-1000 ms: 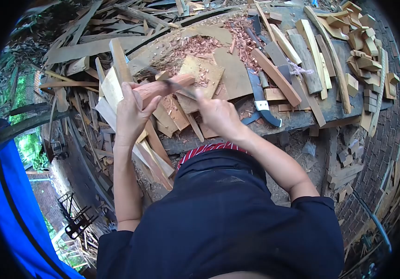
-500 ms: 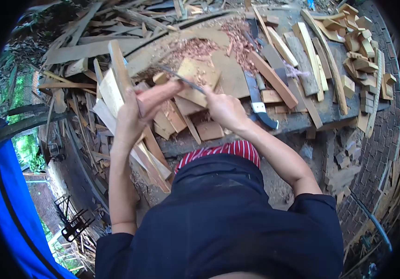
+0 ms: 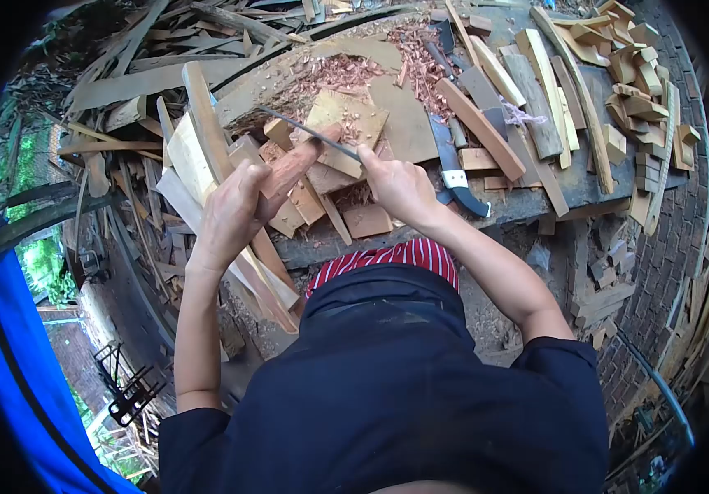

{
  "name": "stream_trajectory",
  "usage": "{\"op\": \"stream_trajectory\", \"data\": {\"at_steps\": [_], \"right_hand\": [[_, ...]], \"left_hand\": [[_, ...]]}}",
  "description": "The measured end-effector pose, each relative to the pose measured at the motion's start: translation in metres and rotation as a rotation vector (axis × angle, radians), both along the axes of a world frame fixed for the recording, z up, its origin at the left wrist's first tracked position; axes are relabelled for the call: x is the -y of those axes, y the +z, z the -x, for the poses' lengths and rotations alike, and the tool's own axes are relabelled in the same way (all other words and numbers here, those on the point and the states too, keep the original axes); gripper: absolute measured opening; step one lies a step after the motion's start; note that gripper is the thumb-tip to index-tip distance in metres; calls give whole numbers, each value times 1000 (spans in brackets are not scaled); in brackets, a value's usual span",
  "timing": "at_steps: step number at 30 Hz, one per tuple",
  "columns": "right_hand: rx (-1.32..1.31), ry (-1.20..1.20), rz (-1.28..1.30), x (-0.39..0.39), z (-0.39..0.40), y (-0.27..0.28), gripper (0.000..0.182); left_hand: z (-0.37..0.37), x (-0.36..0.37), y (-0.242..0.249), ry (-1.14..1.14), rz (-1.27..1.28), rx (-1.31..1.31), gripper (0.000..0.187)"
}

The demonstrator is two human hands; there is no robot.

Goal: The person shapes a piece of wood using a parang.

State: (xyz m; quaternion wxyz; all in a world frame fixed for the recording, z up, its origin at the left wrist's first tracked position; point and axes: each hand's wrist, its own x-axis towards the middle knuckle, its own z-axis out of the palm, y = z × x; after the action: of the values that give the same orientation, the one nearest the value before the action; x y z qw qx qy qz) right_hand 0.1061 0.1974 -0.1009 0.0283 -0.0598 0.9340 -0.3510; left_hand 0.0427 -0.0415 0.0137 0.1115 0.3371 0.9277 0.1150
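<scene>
A reddish piece of wood (image 3: 290, 171) is gripped by my left hand (image 3: 235, 206), its far end pointing up and to the right. My right hand (image 3: 400, 188) is closed around the near end of a thin dark metal tool (image 3: 309, 132), whose long shaft slants up to the left across the far end of the wood. Below the tool lies a flat pale block (image 3: 342, 123) with shavings on it. The tool's handle is hidden inside my right hand.
Right of my hands lies a large knife (image 3: 453, 169) with a black and white handle. Wood strips (image 3: 482, 132) lie beside it, and cut blocks (image 3: 639, 90) are piled at the far right. Long planks (image 3: 206, 115) lean at the left. Reddish shavings (image 3: 420, 70) cover the back.
My left hand has turned and shifted slightly, showing more of its back. The tool still crosses the wood's far end, and both hands keep their hold.
</scene>
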Motion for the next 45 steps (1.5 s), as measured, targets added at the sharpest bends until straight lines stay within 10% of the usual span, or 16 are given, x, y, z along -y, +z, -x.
{"op": "stream_trajectory", "data": {"at_steps": [36,45], "right_hand": [[132,-27,-107,-12,7,-39,32],[-57,81,74,4,-5,29,29]], "left_hand": [[3,-14,17,-239,110,-30,20],[12,-14,22,-141,57,24,28]]}}
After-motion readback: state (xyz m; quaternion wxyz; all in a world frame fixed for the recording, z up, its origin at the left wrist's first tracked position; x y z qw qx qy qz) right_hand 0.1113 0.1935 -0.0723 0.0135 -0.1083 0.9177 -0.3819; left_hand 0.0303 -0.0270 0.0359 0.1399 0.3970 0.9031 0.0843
